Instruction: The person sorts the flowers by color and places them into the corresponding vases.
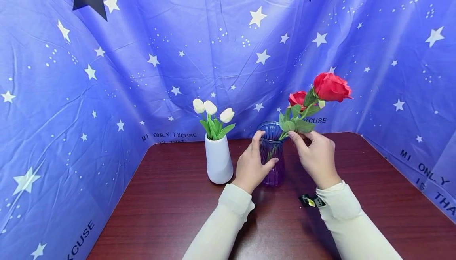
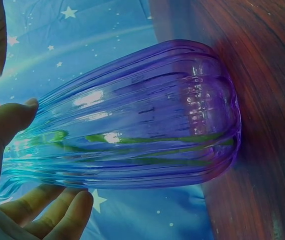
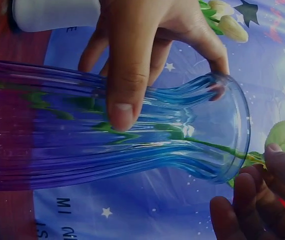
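A ribbed glass vase, blue at the flared mouth and purple at the base, stands upright on the table. My left hand grips it round the neck, thumb on the near side and a finger at the rim. With thumb and fingers my right hand pinches the stems of red roses just beyond the vase's right rim. Two red blooms with green leaves lean up and to the right. Green stems show through the glass, reaching down to the base in the left wrist view.
A white vase with several white tulips stands left of the glass vase. Near my right cuff a black strap shows. The dark red wooden table ends at a blue star-printed cloth behind and on both sides.
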`<state>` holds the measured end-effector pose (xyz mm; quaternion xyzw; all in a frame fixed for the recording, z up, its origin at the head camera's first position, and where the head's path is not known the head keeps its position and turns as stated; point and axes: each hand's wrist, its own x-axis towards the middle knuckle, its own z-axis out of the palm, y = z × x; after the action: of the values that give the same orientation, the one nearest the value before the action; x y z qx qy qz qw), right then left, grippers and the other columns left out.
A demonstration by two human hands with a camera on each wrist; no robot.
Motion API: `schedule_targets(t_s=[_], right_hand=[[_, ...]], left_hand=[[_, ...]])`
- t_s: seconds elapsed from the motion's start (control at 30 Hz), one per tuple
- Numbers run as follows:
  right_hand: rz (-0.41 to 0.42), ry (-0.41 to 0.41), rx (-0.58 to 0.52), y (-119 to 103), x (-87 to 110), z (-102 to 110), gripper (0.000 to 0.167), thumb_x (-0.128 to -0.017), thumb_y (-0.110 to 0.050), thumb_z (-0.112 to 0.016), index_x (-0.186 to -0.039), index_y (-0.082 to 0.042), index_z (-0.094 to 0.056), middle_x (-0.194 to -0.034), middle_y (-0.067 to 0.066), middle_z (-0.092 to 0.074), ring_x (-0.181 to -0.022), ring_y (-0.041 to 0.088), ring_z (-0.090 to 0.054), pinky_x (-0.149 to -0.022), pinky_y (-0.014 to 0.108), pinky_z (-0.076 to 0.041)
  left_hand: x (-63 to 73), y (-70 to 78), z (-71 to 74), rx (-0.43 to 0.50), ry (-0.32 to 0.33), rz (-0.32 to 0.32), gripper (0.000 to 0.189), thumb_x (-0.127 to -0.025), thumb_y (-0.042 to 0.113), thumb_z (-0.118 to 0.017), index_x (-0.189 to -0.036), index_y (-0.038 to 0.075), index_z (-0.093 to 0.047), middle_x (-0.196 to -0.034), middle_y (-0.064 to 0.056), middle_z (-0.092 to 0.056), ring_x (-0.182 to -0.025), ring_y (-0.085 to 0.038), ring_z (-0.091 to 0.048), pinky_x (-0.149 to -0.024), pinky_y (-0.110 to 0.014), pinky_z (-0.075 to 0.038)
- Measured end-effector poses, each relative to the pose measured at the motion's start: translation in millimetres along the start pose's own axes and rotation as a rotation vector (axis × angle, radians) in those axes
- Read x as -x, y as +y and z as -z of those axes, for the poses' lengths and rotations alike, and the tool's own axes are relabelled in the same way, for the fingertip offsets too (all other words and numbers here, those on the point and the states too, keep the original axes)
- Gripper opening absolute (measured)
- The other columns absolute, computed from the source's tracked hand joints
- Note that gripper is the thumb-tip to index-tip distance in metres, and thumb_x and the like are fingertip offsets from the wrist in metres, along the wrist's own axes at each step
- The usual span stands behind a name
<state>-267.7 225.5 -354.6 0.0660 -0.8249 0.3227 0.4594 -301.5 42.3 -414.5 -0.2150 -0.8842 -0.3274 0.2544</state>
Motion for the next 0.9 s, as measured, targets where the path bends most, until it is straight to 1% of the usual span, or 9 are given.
schedule_targets(t_s=[0.1,0.23,0.3,0.4,0.47,0.53,0.77,0.9], right_hand=[[-0.018,-0.018,0.006,0.8,0.5,-1.6,0.017,-0.092,-0.028,-0.08,-0.086,-0.012,-0.08,-0.067,0.002,-0.07,-0.062,0.018,-0.056,-0.059,0.024,-0.036],[-0.028,-0.032,0.004,1.7,1.0,-3.8,0.016,-0.093,-0.027,-0.079,-0.089,-0.012,-0.081,-0.07,0.003,-0.072,-0.063,0.019,-0.057,-0.06,0.026,-0.038],[-0.027,-0.04,0.0,2.1,1.4,-5.1,0.015,-0.093,-0.026,-0.079,-0.091,-0.011,-0.082,-0.073,0.005,-0.074,-0.065,0.022,-0.062,-0.062,0.031,-0.042],[-0.027,-0.051,-0.008,2.6,2.3,-6.4,0.015,-0.093,-0.024,-0.078,-0.093,-0.009,-0.082,-0.08,0.009,-0.077,-0.071,0.029,-0.07,-0.065,0.042,-0.048],[-0.029,-0.054,-0.011,3.0,2.7,-7.1,0.016,-0.094,-0.024,-0.078,-0.095,-0.009,-0.082,-0.084,0.011,-0.079,-0.077,0.034,-0.073,-0.068,0.049,-0.051],[-0.033,-0.055,-0.014,3.3,3.0,-7.2,0.016,-0.094,-0.024,-0.078,-0.096,-0.008,-0.083,-0.087,0.013,-0.079,-0.081,0.037,-0.074,-0.071,0.053,-0.052],[-0.055,-0.062,-0.015,4.0,3.1,-6.4,0.018,-0.094,-0.025,-0.077,-0.099,-0.009,-0.082,-0.093,0.013,-0.079,-0.088,0.038,-0.074,-0.077,0.055,-0.053],[-0.067,-0.071,-0.01,4.5,3.3,-6.3,0.019,-0.095,-0.027,-0.077,-0.098,-0.01,-0.082,-0.089,0.011,-0.079,-0.086,0.036,-0.074,-0.077,0.054,-0.052]], left_hand=[[0.0,-0.2,-0.3,0.0,0.002,-0.003,0.098,-0.084,0.044,-0.086,-0.158,0.033,-0.021,-0.136,-0.001,-0.066,-0.109,-0.021,-0.072,-0.083,-0.043,-0.059],[-0.3,-0.5,-0.7,0.001,0.004,-0.007,0.098,-0.084,0.044,-0.086,-0.158,0.033,-0.021,-0.135,-0.001,-0.067,-0.109,-0.021,-0.072,-0.083,-0.043,-0.059],[-0.4,-0.8,-0.8,-0.002,0.007,-0.009,0.099,-0.084,0.044,-0.086,-0.158,0.033,-0.021,-0.134,-0.001,-0.067,-0.109,-0.02,-0.072,-0.083,-0.043,-0.059],[-0.2,-1.2,-1.2,-0.006,0.012,-0.014,0.099,-0.084,0.044,-0.086,-0.158,0.033,-0.021,-0.132,-0.001,-0.068,-0.108,-0.02,-0.072,-0.082,-0.043,-0.059],[0.2,-1.3,-1.5,-0.009,0.014,-0.017,0.099,-0.084,0.044,-0.086,-0.157,0.033,-0.021,-0.132,-0.001,-0.068,-0.107,-0.02,-0.072,-0.082,-0.043,-0.059],[0.6,-1.2,-1.6,-0.008,0.016,-0.02,0.099,-0.084,0.044,-0.086,-0.157,0.032,-0.022,-0.131,-0.002,-0.068,-0.107,-0.02,-0.072,-0.082,-0.042,-0.059],[0.5,-0.6,-1.3,-0.014,0.017,-0.022,0.099,-0.084,0.044,-0.086,-0.158,0.032,-0.021,-0.134,-0.001,-0.067,-0.108,-0.02,-0.072,-0.083,-0.042,-0.059],[0.7,-0.5,-1.1,-0.015,0.018,-0.022,0.099,-0.084,0.044,-0.086,-0.158,0.032,-0.021,-0.137,-0.001,-0.066,-0.109,-0.021,-0.072,-0.083,-0.042,-0.059]])
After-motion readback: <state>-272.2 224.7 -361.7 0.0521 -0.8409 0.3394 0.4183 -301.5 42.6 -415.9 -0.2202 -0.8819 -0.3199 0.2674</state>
